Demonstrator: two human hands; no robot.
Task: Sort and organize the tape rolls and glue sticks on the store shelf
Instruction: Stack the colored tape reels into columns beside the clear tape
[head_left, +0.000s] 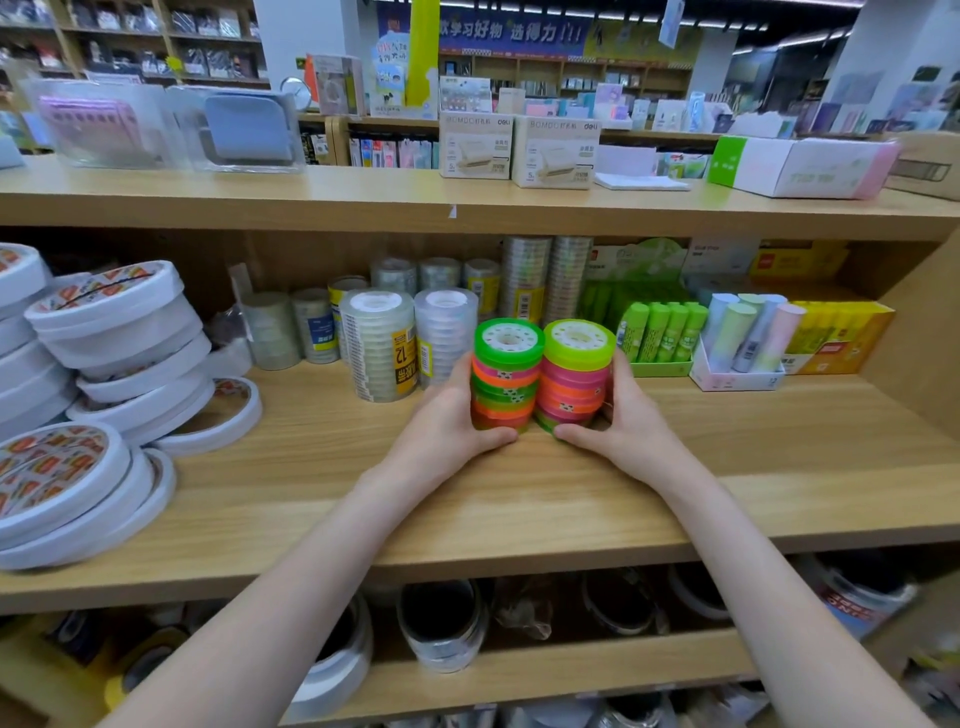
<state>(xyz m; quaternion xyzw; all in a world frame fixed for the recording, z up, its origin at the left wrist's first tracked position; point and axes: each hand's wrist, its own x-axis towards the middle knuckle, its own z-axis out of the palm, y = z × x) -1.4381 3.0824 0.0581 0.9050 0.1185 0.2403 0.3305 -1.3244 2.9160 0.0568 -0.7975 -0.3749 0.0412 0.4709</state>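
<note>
Two stacks of bright tape rolls stand side by side on the wooden shelf (519, 499), touching each other. The left hand (447, 426) wraps its grip around the left stack (504, 382), with the thumb at the bottom front. The right hand (618, 421) wraps its grip around the right stack (574, 376) the same way. Just behind them to the left stand tall stacks of clear tape (379, 345). To the right sit green glue sticks (662, 332) in a box. Big white tape rolls (114, 317) are piled far to the left.
</note>
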